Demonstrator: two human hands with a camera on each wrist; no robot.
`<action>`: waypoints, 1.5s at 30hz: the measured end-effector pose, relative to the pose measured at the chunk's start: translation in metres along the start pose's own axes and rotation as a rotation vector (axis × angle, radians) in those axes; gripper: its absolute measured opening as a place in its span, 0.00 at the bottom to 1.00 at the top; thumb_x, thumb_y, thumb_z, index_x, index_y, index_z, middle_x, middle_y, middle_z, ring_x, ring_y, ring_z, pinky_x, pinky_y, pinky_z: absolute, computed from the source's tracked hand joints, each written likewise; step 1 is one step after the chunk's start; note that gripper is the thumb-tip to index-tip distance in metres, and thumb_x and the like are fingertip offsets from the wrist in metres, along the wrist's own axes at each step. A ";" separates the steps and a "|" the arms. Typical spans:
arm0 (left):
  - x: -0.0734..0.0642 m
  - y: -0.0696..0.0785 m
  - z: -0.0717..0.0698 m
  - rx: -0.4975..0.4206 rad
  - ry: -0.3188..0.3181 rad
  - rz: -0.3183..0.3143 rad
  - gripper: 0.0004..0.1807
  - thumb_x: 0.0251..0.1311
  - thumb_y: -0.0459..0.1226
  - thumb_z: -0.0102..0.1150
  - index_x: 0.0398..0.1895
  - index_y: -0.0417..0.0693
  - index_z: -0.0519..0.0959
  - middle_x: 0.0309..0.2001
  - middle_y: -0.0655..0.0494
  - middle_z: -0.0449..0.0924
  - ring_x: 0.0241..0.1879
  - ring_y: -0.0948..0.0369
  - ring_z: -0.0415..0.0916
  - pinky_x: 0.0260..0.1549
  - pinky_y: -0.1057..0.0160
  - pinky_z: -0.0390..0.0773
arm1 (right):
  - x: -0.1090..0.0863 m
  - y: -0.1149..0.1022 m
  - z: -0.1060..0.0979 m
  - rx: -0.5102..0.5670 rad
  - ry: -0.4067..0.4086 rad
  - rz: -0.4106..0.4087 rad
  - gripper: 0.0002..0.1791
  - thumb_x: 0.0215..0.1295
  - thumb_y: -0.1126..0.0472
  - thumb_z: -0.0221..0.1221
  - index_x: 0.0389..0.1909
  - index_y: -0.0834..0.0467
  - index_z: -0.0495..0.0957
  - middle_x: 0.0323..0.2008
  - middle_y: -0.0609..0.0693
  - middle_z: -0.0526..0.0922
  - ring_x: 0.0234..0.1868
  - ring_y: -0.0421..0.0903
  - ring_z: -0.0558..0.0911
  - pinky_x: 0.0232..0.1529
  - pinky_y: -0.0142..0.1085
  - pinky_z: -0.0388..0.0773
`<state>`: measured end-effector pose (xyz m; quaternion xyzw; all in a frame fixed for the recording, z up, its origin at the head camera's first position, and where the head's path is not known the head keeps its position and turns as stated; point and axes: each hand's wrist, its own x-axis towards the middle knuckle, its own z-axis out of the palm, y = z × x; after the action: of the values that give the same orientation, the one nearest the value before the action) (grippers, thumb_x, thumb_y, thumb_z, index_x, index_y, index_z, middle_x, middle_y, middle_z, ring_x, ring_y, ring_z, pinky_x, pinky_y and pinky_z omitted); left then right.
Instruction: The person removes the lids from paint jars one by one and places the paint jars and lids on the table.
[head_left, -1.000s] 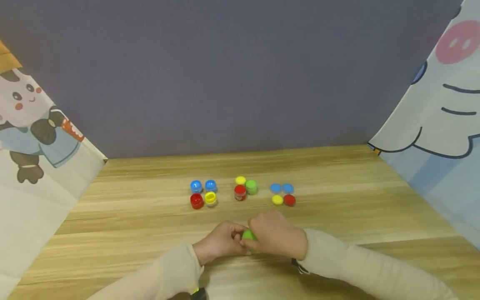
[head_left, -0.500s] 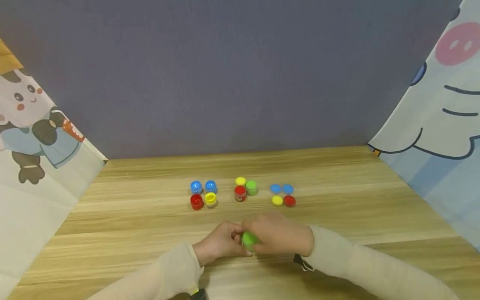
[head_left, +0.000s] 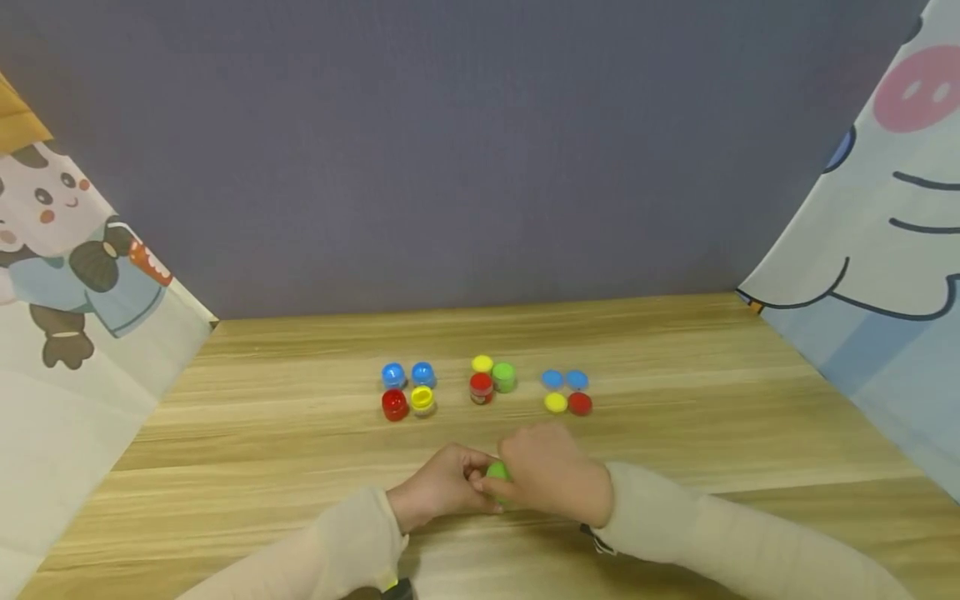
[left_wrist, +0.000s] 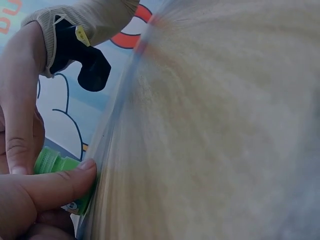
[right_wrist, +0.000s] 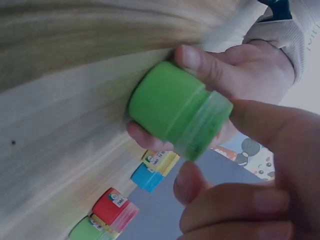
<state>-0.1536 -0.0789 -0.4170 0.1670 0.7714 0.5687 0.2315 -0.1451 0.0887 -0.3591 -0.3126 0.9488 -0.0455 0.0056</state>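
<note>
A small green jar [head_left: 497,475] sits low over the table between the two hands in the head view. My left hand [head_left: 442,483] holds its smooth green body [right_wrist: 165,102], with the thumb on one side and fingers on the other in the right wrist view. My right hand [head_left: 551,471] reaches over from the right, and its thumb and fingers pinch the ribbed, paler green lid [right_wrist: 205,127]. In the left wrist view the jar [left_wrist: 47,160] stands at the table's surface, partly covered by the left thumb.
Uncapped blue, red and yellow jars [head_left: 394,406] stand left of centre. Capped red [head_left: 481,388], green [head_left: 504,377] and yellow [head_left: 482,363] jars cluster in the middle. To their right lie loose blue, yellow and red lids [head_left: 580,404]. A grey panel [head_left: 480,167] rises behind the table.
Half a second ago the right hand was turned farther back, showing more of the green lid; now it has rolled over the lid again. The left hand and the jar stay in place.
</note>
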 end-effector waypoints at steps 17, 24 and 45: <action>-0.001 0.000 0.000 -0.001 -0.016 -0.016 0.19 0.40 0.24 0.69 0.40 0.43 0.83 0.15 0.60 0.67 0.16 0.68 0.59 0.16 0.75 0.61 | 0.000 0.005 -0.004 0.142 -0.098 -0.090 0.15 0.54 0.49 0.64 0.24 0.54 0.70 0.17 0.40 0.67 0.16 0.35 0.66 0.15 0.27 0.65; -0.001 0.000 -0.001 -0.005 -0.022 -0.010 0.18 0.40 0.25 0.70 0.39 0.43 0.83 0.14 0.60 0.66 0.15 0.67 0.58 0.15 0.74 0.59 | -0.004 0.011 -0.012 0.241 -0.105 -0.237 0.11 0.52 0.66 0.65 0.37 0.56 0.77 0.24 0.39 0.74 0.22 0.33 0.69 0.26 0.25 0.70; 0.001 0.001 0.000 0.017 0.003 -0.019 0.16 0.39 0.24 0.70 0.35 0.41 0.84 0.14 0.60 0.66 0.16 0.68 0.61 0.17 0.75 0.63 | -0.003 -0.007 0.001 -0.063 0.077 -0.024 0.26 0.61 0.43 0.57 0.10 0.51 0.62 0.09 0.41 0.59 0.11 0.36 0.58 0.10 0.29 0.55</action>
<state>-0.1542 -0.0783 -0.4166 0.1605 0.7782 0.5601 0.2343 -0.1383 0.0844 -0.3597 -0.3222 0.9454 -0.0275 -0.0412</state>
